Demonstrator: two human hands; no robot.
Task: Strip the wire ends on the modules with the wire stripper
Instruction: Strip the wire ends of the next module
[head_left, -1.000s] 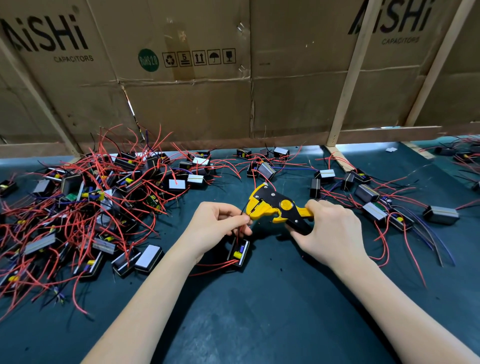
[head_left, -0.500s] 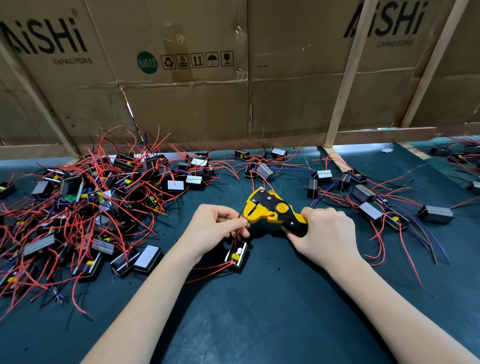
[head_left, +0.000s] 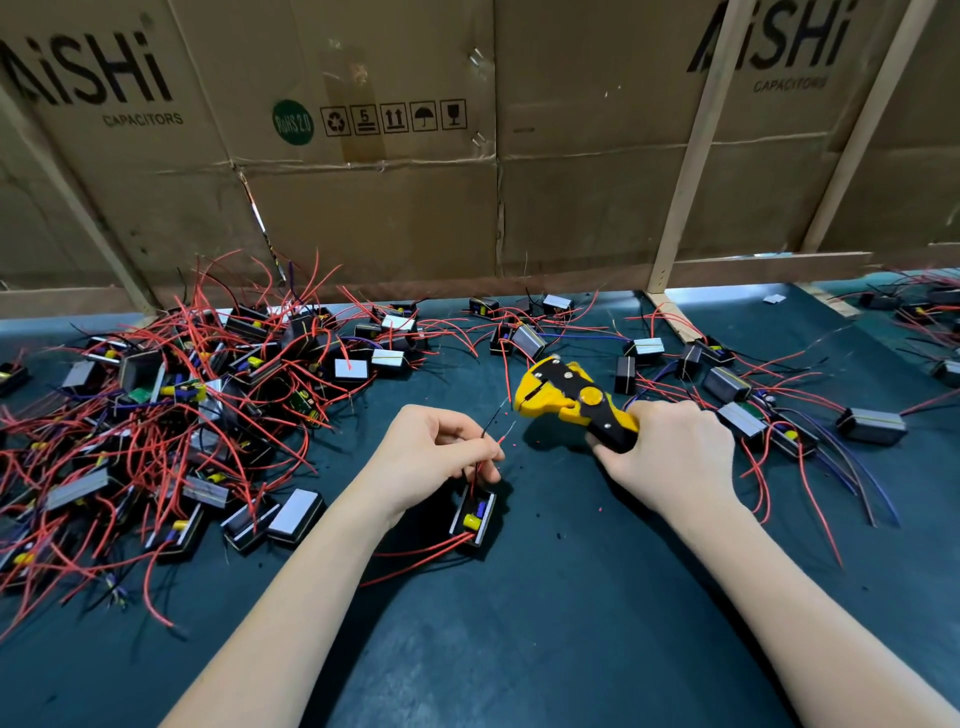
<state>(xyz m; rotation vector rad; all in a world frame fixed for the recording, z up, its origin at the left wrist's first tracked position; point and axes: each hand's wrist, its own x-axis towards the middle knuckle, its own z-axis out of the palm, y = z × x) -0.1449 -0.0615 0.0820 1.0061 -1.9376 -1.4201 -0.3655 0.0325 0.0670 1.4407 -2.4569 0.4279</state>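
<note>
Pinching the wires (head_left: 485, 441) of one module (head_left: 474, 514) between thumb and fingertips, the left hand (head_left: 434, 457) holds their ends up just short of the wire stripper (head_left: 569, 402), which the right hand (head_left: 670, 457) grips by its handles. The module itself rests on the surface (head_left: 519, 649) directly below the left hand, with more red leads trailing toward the wrist. The ends near the tool's mouth look bare and thin, so these appear to be stripped; the sensible move is to check that the strands are clean and unbroken, then turn the module to offer its other leads, feeding each end squarely into the mouth and squeezing firmly while the left hand pinches close to the tip so the wire cannot slip. A heap of modules (head_left: 156, 415) lies beyond the left hand, and a looser scatter (head_left: 737, 395) past the right. Whether the tool's mouth is open is hard to judge, the right fingers are tucked under the handles, and the tiny specks by the left fingertips are too small to identify.
</note>
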